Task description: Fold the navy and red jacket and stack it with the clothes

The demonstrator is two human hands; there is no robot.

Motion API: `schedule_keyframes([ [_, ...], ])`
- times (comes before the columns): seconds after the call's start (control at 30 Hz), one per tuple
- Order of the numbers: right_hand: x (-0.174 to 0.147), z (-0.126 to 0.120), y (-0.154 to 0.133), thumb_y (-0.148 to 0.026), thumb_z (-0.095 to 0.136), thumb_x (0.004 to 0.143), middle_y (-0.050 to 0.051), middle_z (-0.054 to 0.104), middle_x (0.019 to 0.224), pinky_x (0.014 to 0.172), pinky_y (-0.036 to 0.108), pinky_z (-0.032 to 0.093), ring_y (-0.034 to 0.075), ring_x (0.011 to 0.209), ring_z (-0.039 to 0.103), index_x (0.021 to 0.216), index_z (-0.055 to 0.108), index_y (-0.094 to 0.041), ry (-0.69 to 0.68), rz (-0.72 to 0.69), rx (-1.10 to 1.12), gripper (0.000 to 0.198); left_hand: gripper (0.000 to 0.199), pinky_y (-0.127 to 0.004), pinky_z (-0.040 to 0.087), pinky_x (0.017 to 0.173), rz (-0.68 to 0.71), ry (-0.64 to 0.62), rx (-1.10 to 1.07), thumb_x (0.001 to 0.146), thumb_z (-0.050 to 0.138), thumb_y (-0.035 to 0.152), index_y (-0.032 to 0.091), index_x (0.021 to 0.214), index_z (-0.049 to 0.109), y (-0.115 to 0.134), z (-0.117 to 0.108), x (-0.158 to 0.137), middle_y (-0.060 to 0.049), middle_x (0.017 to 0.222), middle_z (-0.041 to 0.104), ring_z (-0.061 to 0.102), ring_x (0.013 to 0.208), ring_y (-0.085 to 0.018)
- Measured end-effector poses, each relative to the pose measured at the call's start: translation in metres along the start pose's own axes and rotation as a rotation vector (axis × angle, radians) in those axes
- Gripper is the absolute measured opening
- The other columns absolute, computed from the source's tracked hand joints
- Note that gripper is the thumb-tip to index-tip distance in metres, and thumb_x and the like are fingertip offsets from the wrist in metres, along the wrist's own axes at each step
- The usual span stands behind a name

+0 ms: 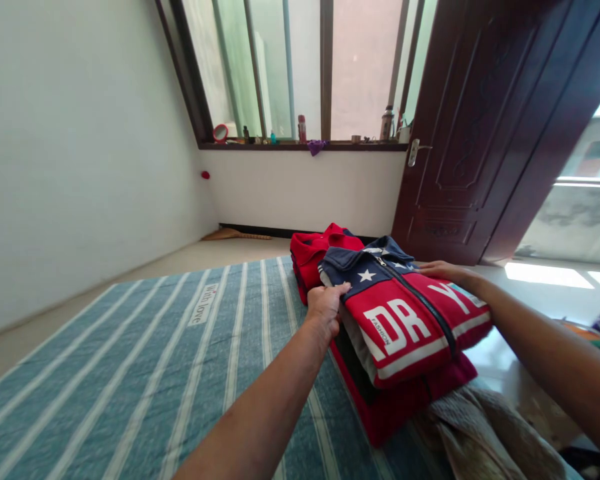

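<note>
**Hands bracket a folded jacket on a striped bed**

Left hand (325, 308) grips the near-left edge of the folded red-and-navy jacket (405, 313), fingers curled under the fabric and thumb pressed on top by the white star. Right hand (443, 270) lies flat and open on the jacket's far-right side, just beyond the zipper, palm down with nothing pinched in it. The striped bed (145, 373) spreads away to the jacket's left, its teal sheet bare along that stretch. The jacket itself sits on top of a stack of red clothes (395, 407) at the bed's right edge, its long axis running from the navy collar at the far end toward the camera, with the zipper down the middle and the white letters across it. Both hands meet the garment near its collar end, one on each long side, so neither is clearly the nearer. A second folded red garment (313, 250) lies just behind the jacket, touching its collar. A beige cloth (480, 427) bunches just below the stack on the near side. Behind the jacket stands a dark wooden door (480, 127), and farther back a windowsill (300, 143) lined with small bottles.
</note>
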State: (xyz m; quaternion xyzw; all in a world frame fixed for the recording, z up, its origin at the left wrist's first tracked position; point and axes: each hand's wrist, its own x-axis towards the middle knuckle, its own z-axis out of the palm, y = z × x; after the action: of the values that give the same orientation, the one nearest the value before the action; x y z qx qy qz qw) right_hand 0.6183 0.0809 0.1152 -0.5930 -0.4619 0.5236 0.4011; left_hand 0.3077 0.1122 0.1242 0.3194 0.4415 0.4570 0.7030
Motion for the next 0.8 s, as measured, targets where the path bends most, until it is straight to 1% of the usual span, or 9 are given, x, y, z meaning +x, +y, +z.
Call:
schedule_keyframes([
  [0.07, -0.003, -0.001, -0.006, -0.031, 0.079, 0.068, 0.010, 0.074, 0.092, 0.086, 0.037, 0.057, 0.026, 0.084, 0.071, 0.097, 0.071, -0.015, 0.023, -0.026, -0.012, 0.034, 0.015, -0.030, 0.056, 0.048, 0.022, -0.009, -0.009, 0.064, 0.072, 0.006, 0.012, 0.074, 0.062, 0.003, 0.002, -0.005, -0.006, 0.061, 0.069, 0.064, 0.047, -0.019],
  [0.13, -0.006, 0.001, -0.008, -0.032, 0.079, 0.068, 0.010, 0.074, 0.095, 0.084, 0.036, 0.057, 0.026, 0.084, 0.071, 0.099, 0.071, -0.015, 0.026, -0.019, -0.015, 0.036, 0.015, -0.030, 0.055, 0.048, 0.025, -0.013, -0.011, 0.064, 0.071, 0.006, 0.011, 0.075, 0.063, 0.002, 0.001, -0.009, -0.006, 0.062, 0.069, 0.064, 0.047, -0.019],
  [0.2, -0.006, 0.004, -0.005, -0.035, 0.078, 0.069, 0.009, 0.074, 0.095, 0.084, 0.035, 0.057, 0.026, 0.085, 0.070, 0.097, 0.071, -0.016, 0.016, 0.024, -0.033, 0.035, 0.013, -0.032, 0.056, 0.047, 0.003, -0.005, -0.004, 0.065, 0.070, 0.006, 0.010, 0.075, 0.063, -0.003, -0.004, -0.010, -0.007, 0.060, 0.069, 0.065, 0.047, -0.020],
  [0.33, -0.003, 0.008, 0.003, -0.042, 0.078, 0.068, 0.007, 0.074, 0.089, 0.080, 0.033, 0.058, 0.024, 0.082, 0.070, 0.091, 0.072, -0.017, 0.035, 0.100, -0.070, 0.034, 0.014, -0.038, 0.057, 0.049, -0.044, -0.002, 0.005, 0.065, 0.071, 0.009, 0.008, 0.077, 0.063, -0.011, -0.011, -0.006, -0.010, 0.059, 0.068, 0.067, 0.051, -0.026],
  [0.4, -0.004, 0.007, 0.001, -0.043, 0.080, 0.066, 0.008, 0.074, 0.088, 0.078, 0.032, 0.058, 0.024, 0.080, 0.070, 0.090, 0.073, -0.016, 0.040, 0.087, -0.074, 0.037, 0.017, -0.039, 0.058, 0.051, -0.038, -0.015, -0.003, 0.064, 0.072, 0.009, 0.008, 0.079, 0.064, -0.010, -0.011, -0.005, -0.010, 0.061, 0.069, 0.068, 0.053, -0.026],
  [0.57, -0.010, 0.006, -0.009, -0.043, 0.084, 0.059, 0.010, 0.074, 0.087, 0.072, 0.030, 0.058, 0.023, 0.075, 0.070, 0.088, 0.074, -0.014, 0.095, 0.045, -0.114, 0.042, 0.021, -0.036, 0.059, 0.057, -0.008, -0.032, -0.028, 0.062, 0.075, 0.009, 0.010, 0.081, 0.065, -0.008, -0.007, -0.005, -0.008, 0.064, 0.070, 0.069, 0.057, -0.025],
  [0.67, -0.009, 0.009, -0.008, -0.048, 0.083, 0.060, 0.010, 0.074, 0.080, 0.066, 0.029, 0.057, 0.024, 0.071, 0.069, 0.079, 0.074, -0.014, 0.148, 0.083, -0.241, 0.040, 0.022, -0.036, 0.059, 0.057, -0.033, -0.031, -0.021, 0.063, 0.076, 0.010, 0.009, 0.081, 0.065, -0.013, -0.010, -0.005, -0.008, 0.062, 0.069, 0.069, 0.057, -0.025],
  [0.73, -0.007, 0.010, -0.010, -0.053, 0.079, 0.063, 0.011, 0.073, 0.077, 0.063, 0.030, 0.055, 0.024, 0.069, 0.068, 0.076, 0.074, -0.014, 0.194, 0.106, -0.390, 0.041, 0.020, -0.037, 0.058, 0.056, -0.052, -0.035, -0.014, 0.064, 0.075, 0.011, 0.008, 0.081, 0.064, -0.016, -0.012, -0.005, -0.008, 0.060, 0.068, 0.069, 0.056, -0.026],
  [0.8, -0.009, 0.014, -0.021, -0.057, 0.074, 0.067, 0.011, 0.072, 0.073, 0.061, 0.030, 0.053, 0.025, 0.069, 0.067, 0.073, 0.073, -0.014, 0.276, 0.099, -0.593, 0.043, 0.019, -0.037, 0.058, 0.055, -0.063, -0.041, -0.007, 0.065, 0.074, 0.011, 0.007, 0.082, 0.065, -0.016, -0.013, -0.005, -0.008, 0.059, 0.068, 0.068, 0.056, -0.026],
])
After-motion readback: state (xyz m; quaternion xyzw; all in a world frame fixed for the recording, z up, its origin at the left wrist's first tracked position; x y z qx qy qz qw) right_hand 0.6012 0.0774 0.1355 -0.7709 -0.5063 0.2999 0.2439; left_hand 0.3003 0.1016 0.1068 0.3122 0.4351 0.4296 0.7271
